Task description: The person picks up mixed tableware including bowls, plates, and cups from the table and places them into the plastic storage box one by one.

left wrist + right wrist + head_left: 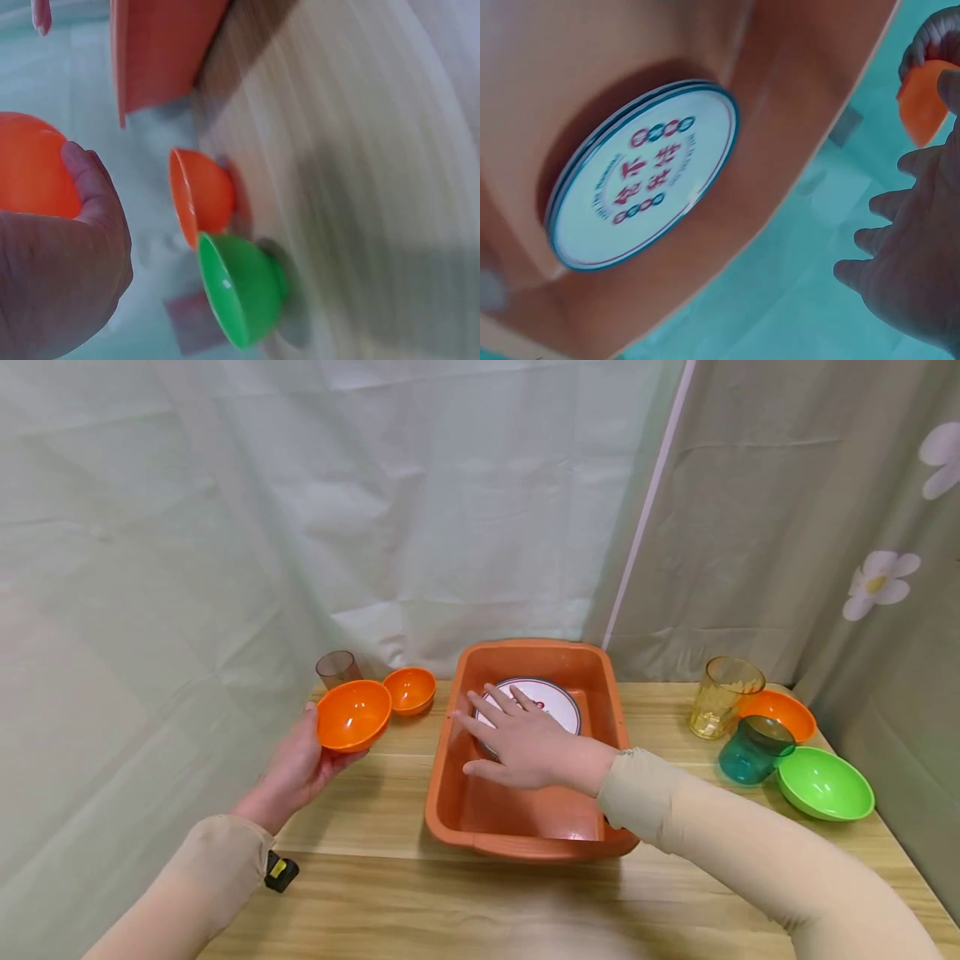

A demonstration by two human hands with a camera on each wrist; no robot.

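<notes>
My left hand [300, 767] grips an orange bowl [354, 717] above the table, left of the basin. The bowl tilts toward me, with its inside showing. My right hand [521, 742] is over the brown-orange basin [525, 827], fingers spread and holding nothing. Within the basin lies a stack of white plates [641, 176] with dark rims and red lettering; my right hand partly covers it in the head view. Behind the held bowl stand a smaller orange bowl [411, 691] and a green bowl [241, 289], the latter hidden in the head view.
A brownish cup [337, 668] stands at the back left. On the right are a yellow cup [723, 697], a teal cup [756, 752], an orange bowl [783, 710] and a green bowl [825, 785]. A black-and-yellow object [281, 871] lies near my left sleeve. Curtains hang behind.
</notes>
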